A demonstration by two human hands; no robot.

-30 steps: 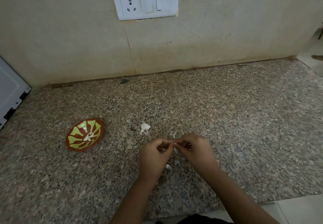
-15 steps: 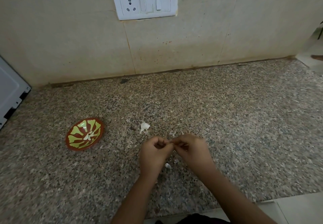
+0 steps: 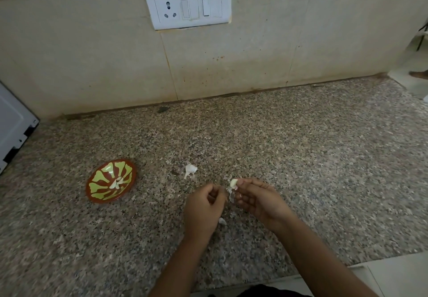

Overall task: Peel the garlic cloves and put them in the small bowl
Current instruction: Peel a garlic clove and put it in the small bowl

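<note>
My right hand [image 3: 257, 200] pinches a pale garlic clove [image 3: 233, 182] at its fingertips, with a strip of papery skin [image 3: 230, 194] hanging below it. My left hand [image 3: 203, 208] is just left of it, fingers curled; I cannot see whether they hold a bit of skin. The small red bowl with a green pattern [image 3: 93, 182] sits on the granite counter to the left, with a few peeled cloves [image 3: 117, 182] inside. An unpeeled garlic piece [image 3: 190, 169] lies on the counter between the bowl and my hands.
A scrap of garlic skin [image 3: 222, 221] lies on the counter under my left hand. A white appliance [image 3: 11, 125] stands at the far left. The tiled wall with a switch plate [image 3: 188, 7] is behind. The counter edge [image 3: 289, 278] runs close to me.
My hands have drawn apart; the clove now shows bare at my right fingertips with skin hanging off it.
</note>
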